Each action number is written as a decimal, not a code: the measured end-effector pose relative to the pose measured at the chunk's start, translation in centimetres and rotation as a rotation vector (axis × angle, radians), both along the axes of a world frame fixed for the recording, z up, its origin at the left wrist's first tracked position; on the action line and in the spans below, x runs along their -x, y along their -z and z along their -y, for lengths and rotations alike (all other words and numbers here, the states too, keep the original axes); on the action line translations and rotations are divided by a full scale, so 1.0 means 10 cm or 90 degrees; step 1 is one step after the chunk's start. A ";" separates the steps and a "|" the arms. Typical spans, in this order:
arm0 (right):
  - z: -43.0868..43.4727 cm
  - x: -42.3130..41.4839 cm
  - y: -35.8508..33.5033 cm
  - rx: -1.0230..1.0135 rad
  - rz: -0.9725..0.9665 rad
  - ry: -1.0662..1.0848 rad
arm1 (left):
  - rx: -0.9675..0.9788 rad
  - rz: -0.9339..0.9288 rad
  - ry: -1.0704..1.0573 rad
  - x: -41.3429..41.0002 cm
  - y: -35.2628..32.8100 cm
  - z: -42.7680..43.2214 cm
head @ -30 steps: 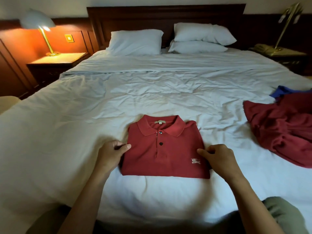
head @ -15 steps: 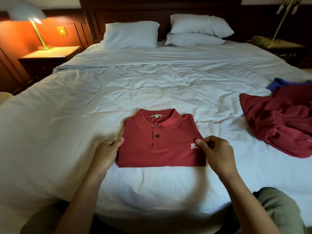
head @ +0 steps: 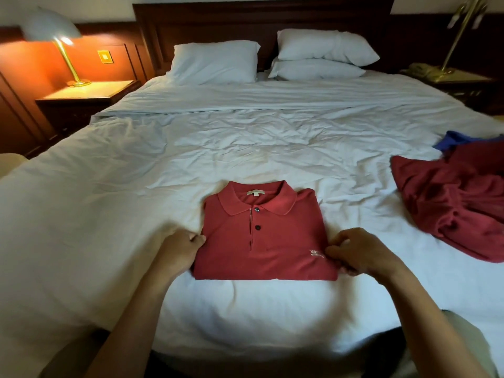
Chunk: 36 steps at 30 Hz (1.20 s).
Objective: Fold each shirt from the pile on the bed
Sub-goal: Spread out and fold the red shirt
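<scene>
A dark red polo shirt (head: pixel 275 241) lies folded into a neat rectangle, collar up, near the front edge of the white bed (head: pixel 218 148). My left hand (head: pixel 180 249) pinches the shirt's left edge with curled fingers. My right hand (head: pixel 357 252) grips the right edge beside the small chest logo. A loose pile of shirts (head: pixel 458 203) lies at the right side of the bed, with a crumpled dark red one on top and a blue one (head: pixel 452 139) peeking out behind.
Three white pillows (head: pixel 215 61) lean against the dark wooden headboard. A lit lamp (head: pixel 54 36) stands on the left nightstand (head: pixel 87 91). Another nightstand with a brass lamp (head: pixel 458 31) is at the right. The wrinkled sheet stretches out left of the folded shirt.
Both hands have slid a little nearer to me along the shirt's side edges, and their fingers have curled tighter on the fabric. The shirt stays flat in place.
</scene>
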State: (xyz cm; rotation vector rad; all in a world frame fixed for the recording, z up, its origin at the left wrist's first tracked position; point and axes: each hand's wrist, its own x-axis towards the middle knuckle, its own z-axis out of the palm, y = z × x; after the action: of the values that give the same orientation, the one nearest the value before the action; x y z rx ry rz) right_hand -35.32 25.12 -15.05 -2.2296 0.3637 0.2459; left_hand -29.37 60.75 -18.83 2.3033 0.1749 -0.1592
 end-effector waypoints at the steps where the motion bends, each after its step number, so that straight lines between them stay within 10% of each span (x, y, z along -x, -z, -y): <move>1: 0.01 -0.08 -0.05 0.011 0.031 0.024 | -0.053 0.020 0.002 -0.04 -0.05 0.03; 19: 0.07 -1.43 0.26 0.091 0.125 0.155 | -0.215 0.059 0.013 -1.33 0.17 0.24; 25: 0.06 -1.17 0.14 0.087 0.137 0.092 | -0.179 0.300 0.101 -1.37 -0.24 1.02; 30: 0.09 -1.01 0.10 0.117 0.062 0.006 | -0.237 0.165 0.390 -1.47 -0.23 1.91; 36: 0.10 -0.94 0.16 0.142 0.096 -0.032 | -0.244 0.112 0.408 -1.65 -0.03 2.21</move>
State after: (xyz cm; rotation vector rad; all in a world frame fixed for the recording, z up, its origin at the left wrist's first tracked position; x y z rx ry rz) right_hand -25.92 24.12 -16.64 -2.4611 0.2644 0.0649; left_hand -12.85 38.65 -18.54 2.6636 -0.6855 -0.2606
